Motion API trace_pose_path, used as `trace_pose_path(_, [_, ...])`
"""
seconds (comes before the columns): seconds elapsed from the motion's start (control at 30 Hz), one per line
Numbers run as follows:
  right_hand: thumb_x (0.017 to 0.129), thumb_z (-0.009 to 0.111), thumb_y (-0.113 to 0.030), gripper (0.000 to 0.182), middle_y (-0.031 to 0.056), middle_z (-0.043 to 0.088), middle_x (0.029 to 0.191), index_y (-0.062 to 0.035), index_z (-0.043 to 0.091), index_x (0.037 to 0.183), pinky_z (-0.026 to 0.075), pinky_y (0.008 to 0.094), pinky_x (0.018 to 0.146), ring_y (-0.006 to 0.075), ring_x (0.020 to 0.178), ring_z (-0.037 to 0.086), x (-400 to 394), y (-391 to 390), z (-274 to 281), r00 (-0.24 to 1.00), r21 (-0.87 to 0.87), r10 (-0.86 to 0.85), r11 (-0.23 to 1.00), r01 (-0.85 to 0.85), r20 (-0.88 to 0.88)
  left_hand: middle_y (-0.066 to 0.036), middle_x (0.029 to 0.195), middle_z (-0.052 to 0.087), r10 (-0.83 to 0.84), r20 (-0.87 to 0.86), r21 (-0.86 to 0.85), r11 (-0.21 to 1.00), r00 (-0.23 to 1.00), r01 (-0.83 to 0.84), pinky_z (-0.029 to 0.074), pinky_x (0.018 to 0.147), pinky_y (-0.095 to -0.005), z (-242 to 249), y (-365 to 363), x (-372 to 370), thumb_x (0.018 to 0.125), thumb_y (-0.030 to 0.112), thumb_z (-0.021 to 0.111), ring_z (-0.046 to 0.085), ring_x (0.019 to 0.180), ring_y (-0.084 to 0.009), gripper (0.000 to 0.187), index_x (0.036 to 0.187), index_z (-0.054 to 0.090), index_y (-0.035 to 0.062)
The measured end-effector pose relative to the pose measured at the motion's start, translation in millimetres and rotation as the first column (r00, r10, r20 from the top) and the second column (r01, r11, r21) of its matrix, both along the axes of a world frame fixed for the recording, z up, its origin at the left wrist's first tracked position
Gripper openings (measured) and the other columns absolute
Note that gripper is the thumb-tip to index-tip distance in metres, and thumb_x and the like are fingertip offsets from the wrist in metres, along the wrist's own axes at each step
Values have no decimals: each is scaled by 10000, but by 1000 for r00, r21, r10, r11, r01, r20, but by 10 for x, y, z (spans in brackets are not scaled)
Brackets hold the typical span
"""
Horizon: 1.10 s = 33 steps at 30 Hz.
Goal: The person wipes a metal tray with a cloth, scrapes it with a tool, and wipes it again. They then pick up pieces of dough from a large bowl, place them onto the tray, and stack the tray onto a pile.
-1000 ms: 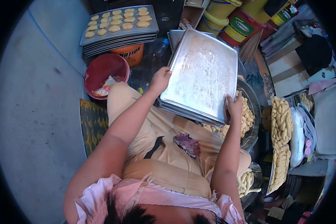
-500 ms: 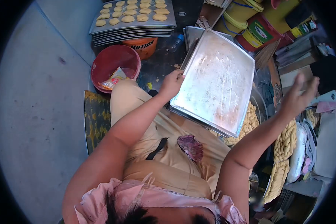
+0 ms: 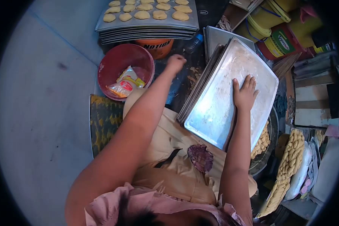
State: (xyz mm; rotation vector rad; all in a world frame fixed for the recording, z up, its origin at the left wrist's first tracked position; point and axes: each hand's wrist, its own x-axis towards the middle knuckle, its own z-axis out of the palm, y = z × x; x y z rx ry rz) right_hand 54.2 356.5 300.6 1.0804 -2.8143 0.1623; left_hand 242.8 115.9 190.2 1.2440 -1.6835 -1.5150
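Observation:
My right hand (image 3: 245,93) lies open and flat on the top metal baking tray (image 3: 214,107), its fingers spread on the bare, scratched surface. This tray tops a slanted stack over my lap. My left hand (image 3: 176,63) is off the stack, over the dark floor near an orange bucket (image 3: 156,48). Its fingers are curled in, and whether anything is inside them is hidden. A crumpled purple scraper-like piece (image 3: 200,158) rests on my lap. Beyond my left hand, a tray of dough pieces (image 3: 150,25) tops another stack.
A red tub (image 3: 120,56) with plastic packets (image 3: 126,84) stands at the left. Right of the stack are a basin of dough pieces (image 3: 261,141) and a board of dough (image 3: 290,158). Several yellow and red buckets (image 3: 278,41) stand at the back right.
My left hand has let go of the tray's edge and moved up and away. My right hand has come from the right onto the tray. The view has shifted a little.

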Motion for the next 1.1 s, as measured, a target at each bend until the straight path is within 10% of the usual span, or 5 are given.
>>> trace_pose_path(0.3, [920,422,-591,810,206,243,1541,-45,253,1493,72,510,1165,331,1450,178,-26,-22,-22,1000,-32,28,999,-27,15,-203,1345,491,-147,788,196,981,598,-17,438,996,-446,-2709,-923,-304,806,308,675,512,1222,-346,504,1221,593,34])
trace_pose_path(0.63, [919,486,-509,770,219,264,1529,-53,258,1497,85,515,1155,353,1441,200,-22,-83,-4,998,-50,62,997,-61,25,-167,1393,401,233,871,-169,969,433,-182,370,1033,-474,-2574,-926,-70,672,441,804,415,1275,-364,840,1353,432,119])
trace_pose_path(0.83, [917,488,-517,771,220,262,1529,-52,267,1492,85,514,1157,356,1440,199,-57,-78,-11,998,-25,61,998,-61,7,-139,1309,499,320,866,-247,942,384,-229,409,993,-470,-2262,-987,-141,792,292,707,490,1219,-313,509,1241,542,119])
trace_pose_path(0.93, [911,490,-536,782,222,261,1528,-51,277,1486,88,510,1160,355,1438,201,-50,-94,-10,999,-20,39,999,-39,9,-139,1193,583,183,769,-88,979,613,-182,466,927,-466,-1991,-1018,-174,831,193,635,570,1120,-319,287,1104,616,108])
trace_pose_path(1.1, [907,460,-574,785,232,278,1518,-47,312,1469,95,527,1157,351,1431,226,-34,-78,-30,1000,-79,27,996,-27,-10,-162,1043,610,119,513,-495,850,850,180,493,855,-466,-925,-529,-409,813,150,643,591,1023,-369,190,985,633,71])
